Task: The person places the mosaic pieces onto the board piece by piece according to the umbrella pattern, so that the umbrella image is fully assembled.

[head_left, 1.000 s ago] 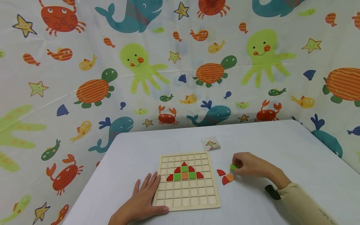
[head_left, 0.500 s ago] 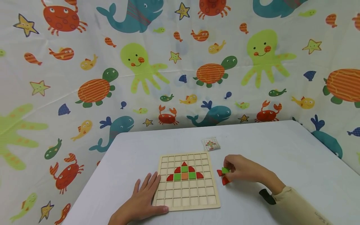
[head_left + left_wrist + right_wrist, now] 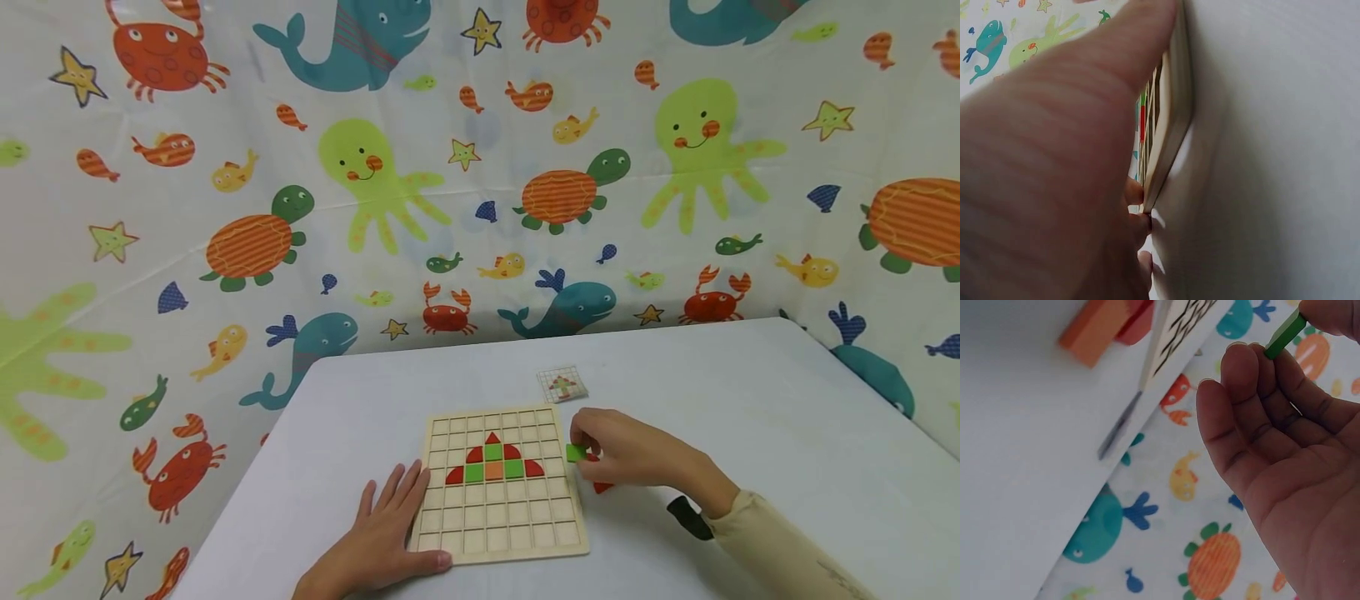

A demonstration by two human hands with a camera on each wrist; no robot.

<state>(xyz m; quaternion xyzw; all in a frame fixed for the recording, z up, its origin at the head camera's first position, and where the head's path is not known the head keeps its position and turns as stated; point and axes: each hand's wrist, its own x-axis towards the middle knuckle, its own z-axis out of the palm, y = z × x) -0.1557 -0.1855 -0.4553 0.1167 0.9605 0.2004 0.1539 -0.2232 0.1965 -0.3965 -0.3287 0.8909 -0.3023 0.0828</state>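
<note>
A wooden grid board (image 3: 517, 548) lies on the white table, bearing red, green and orange tiles in a stepped peak, with a red triangle (image 3: 492, 437) on top. My left hand (image 3: 378, 529) lies spread at its left side, thumb on the near left corner; the left wrist view shows the board's thick edge (image 3: 1175, 119) beside the thumb. Between thumb and fingertips my right hand (image 3: 637, 452) pinches a green square tile (image 3: 576, 452), held at the board's right edge. The right wrist view shows this green tile (image 3: 1286, 335) edge-on, clear of the table.
Under the right hand a red tile (image 3: 602, 487) peeks out; the right wrist view shows an orange tile (image 3: 1092, 332) beside a red one (image 3: 1135, 324). A small pattern card (image 3: 562, 383) lies behind the board. A sea-animal cloth (image 3: 465, 208) hangs behind the table.
My right hand has carried the green tile leftward, over the loose tiles, to the board's right edge. The left hand stays in place on the board.
</note>
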